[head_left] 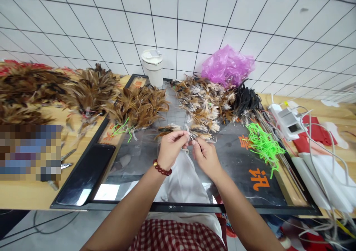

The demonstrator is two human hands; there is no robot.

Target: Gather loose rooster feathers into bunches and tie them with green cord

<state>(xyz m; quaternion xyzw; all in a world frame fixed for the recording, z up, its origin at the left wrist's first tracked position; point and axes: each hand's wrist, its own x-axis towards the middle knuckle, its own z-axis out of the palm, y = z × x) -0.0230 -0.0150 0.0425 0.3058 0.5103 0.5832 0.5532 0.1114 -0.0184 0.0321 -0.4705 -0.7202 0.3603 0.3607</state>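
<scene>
Together, left fingers [178, 135] and right fingers [198, 149] pinching a slender piece [191, 136], feathers [204, 112] beyond.

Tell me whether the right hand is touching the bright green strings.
Apart: the head view plainly shows the dark panel between the right hand and the bright green strings.

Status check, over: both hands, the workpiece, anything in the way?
Left hand and right hand close together, both pinching. Thin piece between them, too small to identify. Feather pile just beyond, covering neither hand.
</scene>
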